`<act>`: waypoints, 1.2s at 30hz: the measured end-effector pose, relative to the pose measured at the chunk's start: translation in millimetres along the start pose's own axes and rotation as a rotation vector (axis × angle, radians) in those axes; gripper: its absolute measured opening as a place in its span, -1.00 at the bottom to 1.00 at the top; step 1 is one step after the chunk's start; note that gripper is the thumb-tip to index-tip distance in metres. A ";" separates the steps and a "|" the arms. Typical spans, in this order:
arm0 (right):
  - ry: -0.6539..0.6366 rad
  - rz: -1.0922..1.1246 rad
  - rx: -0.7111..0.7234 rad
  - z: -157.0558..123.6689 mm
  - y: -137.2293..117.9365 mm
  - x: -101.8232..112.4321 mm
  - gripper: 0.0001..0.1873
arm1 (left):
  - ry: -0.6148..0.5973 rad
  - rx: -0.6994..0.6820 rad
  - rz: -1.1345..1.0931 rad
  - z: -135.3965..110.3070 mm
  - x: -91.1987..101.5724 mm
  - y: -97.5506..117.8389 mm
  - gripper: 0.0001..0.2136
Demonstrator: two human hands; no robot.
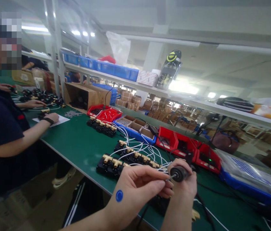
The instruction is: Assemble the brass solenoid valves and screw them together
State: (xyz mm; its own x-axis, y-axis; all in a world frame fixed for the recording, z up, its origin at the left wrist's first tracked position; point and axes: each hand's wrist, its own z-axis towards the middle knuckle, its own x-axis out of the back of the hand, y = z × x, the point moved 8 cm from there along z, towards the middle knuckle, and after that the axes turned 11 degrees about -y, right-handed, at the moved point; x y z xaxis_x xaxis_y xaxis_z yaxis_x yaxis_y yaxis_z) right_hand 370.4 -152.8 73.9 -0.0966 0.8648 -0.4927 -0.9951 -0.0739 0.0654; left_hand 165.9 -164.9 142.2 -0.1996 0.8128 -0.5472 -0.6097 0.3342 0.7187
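Observation:
My right hand (185, 184) is wrapped around a dark electric screwdriver (179, 174), its round nose turned toward me. From that nose a thin metal bit (172, 177) points at my left hand (139, 189). The thumb and fingers of my left hand are pinched at the bit's tip; whether a small screw is also there cannot be made out. A blue round mark sits on the left wrist. Behind the hands stand rows of black units with brass fittings (116, 163) and white wires (147, 147). Another black unit (159, 203) lies partly hidden below my hands.
Red bins (166, 138), a divided blue tray (135, 128) and another red tray (104, 112) line the back of the green bench (77, 141). At left a co-worker (3, 118) handles parts over a white sheet (62, 120). A shelf (149, 88) crosses above. Black cables run at right.

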 end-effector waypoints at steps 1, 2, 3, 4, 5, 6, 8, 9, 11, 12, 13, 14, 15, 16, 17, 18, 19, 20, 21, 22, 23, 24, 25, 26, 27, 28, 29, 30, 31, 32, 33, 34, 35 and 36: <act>-0.015 0.005 -0.015 0.1 1.0 0.8 -0.66 | 0.002 0.007 -0.007 -0.5 -0.3 -0.9 -0.92; -0.025 0.009 -0.025 0.3 2.1 1.6 -0.66 | 0.005 0.015 -0.008 -0.6 -0.5 -1.5 -0.92; -0.027 0.012 -0.029 0.6 3.3 2.4 -0.66 | 0.017 0.020 -0.005 -0.7 0.1 -1.5 -0.93; -0.023 0.013 -0.030 1.1 4.5 3.1 -0.66 | 0.029 0.023 0.001 -0.5 0.9 -0.9 -0.94; -0.014 0.013 -0.028 1.7 5.9 3.6 -0.66 | 0.042 0.024 0.007 -0.2 1.9 0.2 -0.95; -0.002 0.013 -0.021 2.4 7.3 3.9 -0.66 | 0.052 0.029 0.008 0.2 2.7 1.1 -0.93; 0.023 0.016 -0.001 4.3 10.5 3.5 -0.66 | 0.056 0.059 -0.016 0.8 3.9 1.4 -0.88; 0.036 0.019 0.010 5.5 12.5 3.0 -0.65 | 0.048 0.084 -0.036 0.8 4.1 0.6 -0.86; 0.068 0.028 0.039 7.6 16.9 2.2 -0.65 | 0.016 0.148 -0.076 0.1 4.0 -2.3 -0.83; 0.088 0.033 0.060 8.5 19.2 1.9 -0.65 | 0.000 0.178 -0.088 -0.7 4.3 -3.8 -0.81; 0.111 0.039 0.084 9.2 21.4 1.7 -0.65 | -0.011 0.199 -0.092 -1.7 5.4 -4.6 -0.80; 0.135 0.045 0.112 9.7 23.4 1.4 -0.66 | -0.017 0.207 -0.089 -2.6 7.2 -4.4 -0.78; 0.157 0.052 0.140 10.1 25.4 0.7 -0.68 | -0.015 0.199 -0.079 -3.4 10.2 -3.1 -0.77; 0.178 0.058 0.165 10.4 27.3 -0.2 -0.70 | -0.008 0.177 -0.060 -4.1 14.2 -0.6 -0.77; 0.198 0.063 0.188 10.6 28.8 -1.4 -0.72 | 0.002 0.149 -0.034 -4.7 19.3 2.7 -0.75; 0.218 0.067 0.208 10.7 29.9 -2.6 -0.72 | 0.011 0.115 -0.003 -5.4 25.4 6.5 -0.73; 0.236 0.070 0.227 10.7 30.4 -4.0 -0.71 | 0.026 0.082 0.035 -6.3 33.1 10.3 -0.70; 0.252 0.070 0.246 10.7 30.4 -5.4 -0.71 | 0.051 0.055 0.084 -7.6 43.0 14.0 -0.65; 0.265 0.069 0.264 10.6 30.0 -6.8 -0.70 | 0.090 0.027 0.144 -9.7 55.3 18.0 -0.61; 0.275 0.065 0.286 10.5 29.3 -8.4 -0.69 | 0.144 -0.002 0.219 -12.8 69.8 22.5 -0.59; 0.281 0.057 0.310 10.5 28.7 -10.1 -0.69 | 0.211 -0.029 0.310 -17.1 85.9 27.1 -0.57; 0.285 0.044 0.337 10.6 28.2 -12.0 -0.67 | 0.287 -0.061 0.410 -22.6 102.5 32.4 -0.58; 0.289 0.026 0.366 10.9 28.3 -14.0 -0.65 | 0.356 -0.090 0.512 -28.9 118.2 37.2 -0.58; 0.298 0.003 0.394 11.1 28.8 -15.8 -0.63 | 0.417 -0.108 0.602 -35.4 132.9 40.6 -0.59; 0.312 -0.026 0.423 11.5 29.8 -17.3 -0.61 | 0.467 -0.121 0.677 -41.8 146.1 43.1 -0.60; 0.331 -0.061 0.450 12.1 31.0 -18.8 -0.58 | 0.498 -0.119 0.738 -47.2 157.4 43.9 -0.60; 0.352 -0.097 0.474 13.0 32.6 -20.0 -0.55 | 0.516 -0.113 0.787 -51.9 166.9 44.2 -0.60; 0.368 -0.127 0.494 14.8 34.5 -21.4 -0.51 | 0.525 -0.105 0.828 -55.7 174.4 44.6 -0.61; 0.392 -0.169 0.516 16.5 35.9 -22.4 -0.46 | 0.530 -0.096 0.860 -58.7 180.1 45.1 -0.61; 0.430 -0.237 0.552 17.3 35.7 -23.3 -0.42 | 0.535 -0.092 0.888 -61.2 183.8 46.5 -0.61; 0.482 -0.339 0.597 17.1 34.4 -24.6 -0.38 | 0.541 -0.089 0.911 -63.1 185.6 48.4 -0.63; 0.549 -0.476 0.641 16.1 32.8 -26.9 -0.36 | 0.543 -0.086 0.933 -64.2 185.1 50.6 -0.65; 0.620 -0.639 0.671 15.6 32.2 -30.5 -0.35 | 0.533 -0.080 0.958 -64.1 181.9 52.5 -0.67; 0.682 -0.812 0.681 16.4 33.2 -35.2 -0.35 | 0.505 -0.074 0.989 -62.8 175.6 53.8 -0.70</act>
State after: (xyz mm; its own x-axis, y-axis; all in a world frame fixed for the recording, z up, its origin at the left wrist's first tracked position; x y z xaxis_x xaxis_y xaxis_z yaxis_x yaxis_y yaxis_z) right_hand 341.1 -177.6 107.7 0.3439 0.0944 -0.9343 -0.5796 0.8041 -0.1321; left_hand 49.9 -34.1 57.9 -0.9019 0.4122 0.1292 -0.0501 -0.3968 0.9165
